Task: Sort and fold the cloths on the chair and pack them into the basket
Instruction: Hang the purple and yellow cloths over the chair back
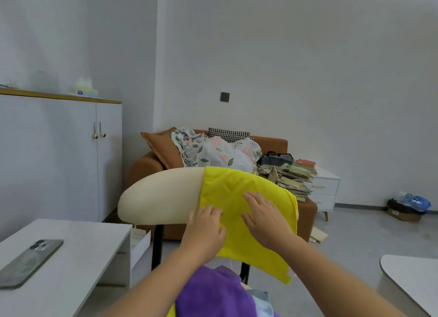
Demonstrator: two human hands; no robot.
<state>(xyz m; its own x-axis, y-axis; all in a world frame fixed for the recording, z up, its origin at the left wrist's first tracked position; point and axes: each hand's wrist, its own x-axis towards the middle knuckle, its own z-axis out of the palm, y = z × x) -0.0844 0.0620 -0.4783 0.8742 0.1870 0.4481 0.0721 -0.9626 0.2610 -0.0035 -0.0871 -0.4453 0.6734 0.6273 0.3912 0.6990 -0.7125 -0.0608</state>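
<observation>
Yellow cloth (239, 191) draped over the cream chair backrest (161, 198). The right hand (263, 215) lies flat on the cloth's middle, fingers spread and pressing. The left hand (206, 226) rests at the cloth's left edge with its fingers bent; whether they pinch the fabric cannot be told. A purple cloth (213, 293) lies below, nearer the camera.
</observation>
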